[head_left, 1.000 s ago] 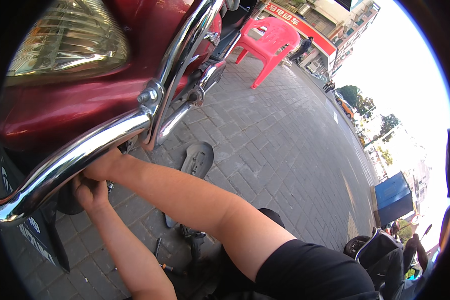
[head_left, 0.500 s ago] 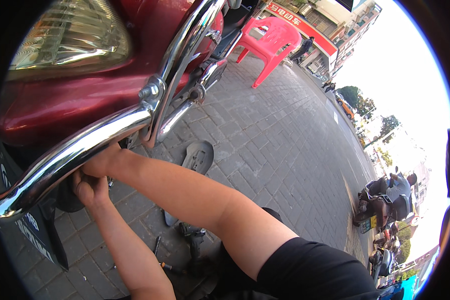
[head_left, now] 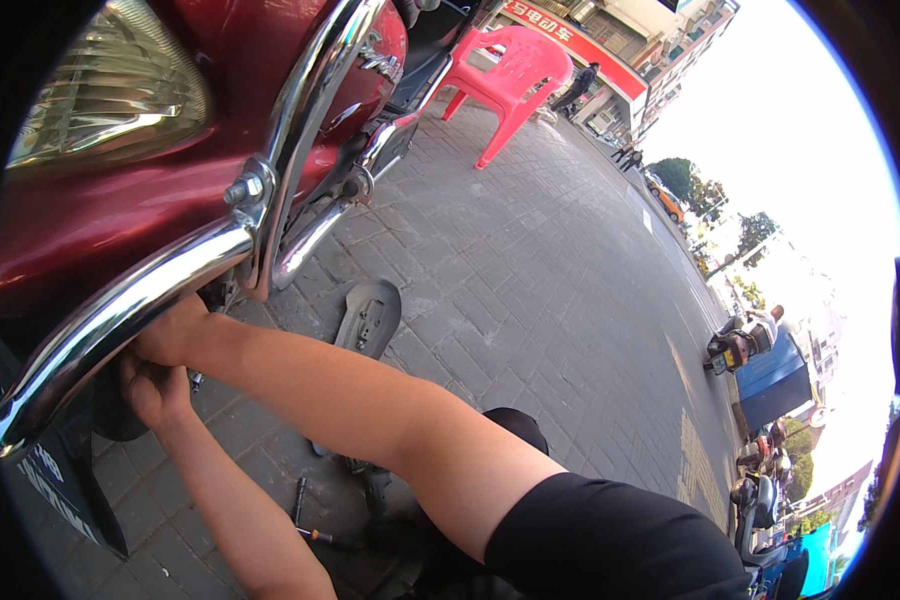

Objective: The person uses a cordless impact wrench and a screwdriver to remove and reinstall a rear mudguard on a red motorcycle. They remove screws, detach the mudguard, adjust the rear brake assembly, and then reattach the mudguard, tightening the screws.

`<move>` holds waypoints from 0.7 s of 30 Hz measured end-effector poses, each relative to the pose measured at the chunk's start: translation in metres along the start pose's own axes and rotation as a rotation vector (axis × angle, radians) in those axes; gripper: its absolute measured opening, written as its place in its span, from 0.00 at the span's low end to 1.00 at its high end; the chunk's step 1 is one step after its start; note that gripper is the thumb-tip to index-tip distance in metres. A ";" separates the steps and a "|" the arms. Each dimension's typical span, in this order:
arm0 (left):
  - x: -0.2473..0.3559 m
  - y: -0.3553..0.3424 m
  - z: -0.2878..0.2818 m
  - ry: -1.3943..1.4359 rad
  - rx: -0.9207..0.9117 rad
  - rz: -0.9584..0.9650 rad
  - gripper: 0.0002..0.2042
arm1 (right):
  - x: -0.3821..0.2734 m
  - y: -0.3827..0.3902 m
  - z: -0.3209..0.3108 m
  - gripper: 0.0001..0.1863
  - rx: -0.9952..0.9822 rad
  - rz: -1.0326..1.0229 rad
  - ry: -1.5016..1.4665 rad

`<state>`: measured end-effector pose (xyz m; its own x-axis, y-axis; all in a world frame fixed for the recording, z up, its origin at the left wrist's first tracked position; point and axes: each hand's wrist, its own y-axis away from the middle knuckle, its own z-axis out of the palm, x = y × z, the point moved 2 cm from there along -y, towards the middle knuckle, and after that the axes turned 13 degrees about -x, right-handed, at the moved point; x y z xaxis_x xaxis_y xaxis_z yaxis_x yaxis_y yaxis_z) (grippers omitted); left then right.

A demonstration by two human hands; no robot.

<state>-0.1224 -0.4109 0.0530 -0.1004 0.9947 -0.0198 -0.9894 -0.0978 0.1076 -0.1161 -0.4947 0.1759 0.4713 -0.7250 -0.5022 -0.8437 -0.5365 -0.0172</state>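
Left hand (head_left: 157, 395), right hand (head_left: 177, 332) together under scooter (head_left: 105, 205) bar (head_left: 135, 293).
Bar above the fingers, hiding the tips; left just below right. Can't tell if spread or pinching.

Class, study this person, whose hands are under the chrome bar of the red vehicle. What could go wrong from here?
1. The left hand and right hand are tucked close together under the chrome bar, so knuckles might scrape if a grip slips.
2. What the hands touch is hidden in this view, so a pinch could come unseen.
3. The orange-handled tool lies loose near the left forearm and might get knocked away.
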 end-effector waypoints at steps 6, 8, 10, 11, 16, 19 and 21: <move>-0.001 0.003 0.012 -0.059 0.064 0.016 0.17 | 0.002 -0.006 0.006 0.19 -0.019 0.013 0.007; -0.001 0.003 0.013 -0.048 0.043 0.015 0.18 | 0.006 -0.008 0.009 0.19 0.008 0.076 0.043; 0.000 0.001 0.011 -0.061 0.036 0.009 0.18 | 0.009 -0.009 0.014 0.19 0.020 0.030 0.032; 0.001 0.000 0.010 -0.061 0.042 0.034 0.18 | 0.009 -0.009 0.016 0.18 0.042 -0.029 0.026; 0.003 -0.005 0.004 -0.071 0.070 0.012 0.19 | 0.003 -0.012 0.014 0.17 0.067 -0.001 0.097; 0.003 -0.007 0.001 -0.045 0.044 -0.013 0.18 | 0.002 -0.008 0.010 0.18 0.047 0.002 0.084; 0.003 -0.006 -0.001 -0.006 0.024 -0.035 0.17 | 0.006 -0.004 0.010 0.19 -0.003 -0.012 0.070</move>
<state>-0.1164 -0.4074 0.0511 -0.0654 0.9977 -0.0177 -0.9894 -0.0625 0.1311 -0.1127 -0.4924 0.1642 0.4985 -0.7470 -0.4399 -0.8370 -0.5468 -0.0201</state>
